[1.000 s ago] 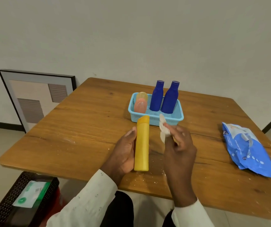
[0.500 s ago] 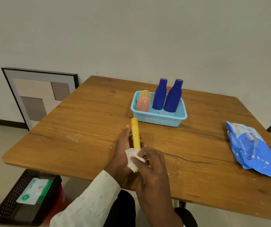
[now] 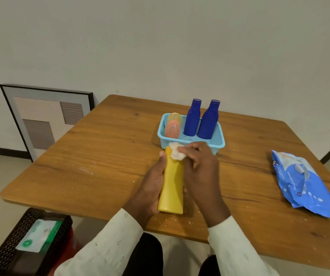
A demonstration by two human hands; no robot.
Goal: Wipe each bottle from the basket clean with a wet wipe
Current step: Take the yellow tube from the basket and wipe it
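holding yellow bottle (image 3: 171,186), crumpled white wipe (image 3: 177,153) seemingly pressed at cap

Single head-worn wide-angle view, looks forward and down across wooden surface (image 3: 104,156) toward plain wall (image 3: 160,46). Close on near edge; own sleeves at bottom of frame. Floor visible at left. No second view to overlap.

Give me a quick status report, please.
Left hand grips yellow bottle. Right hand presses wipe on its cap end. Nothing in the way.
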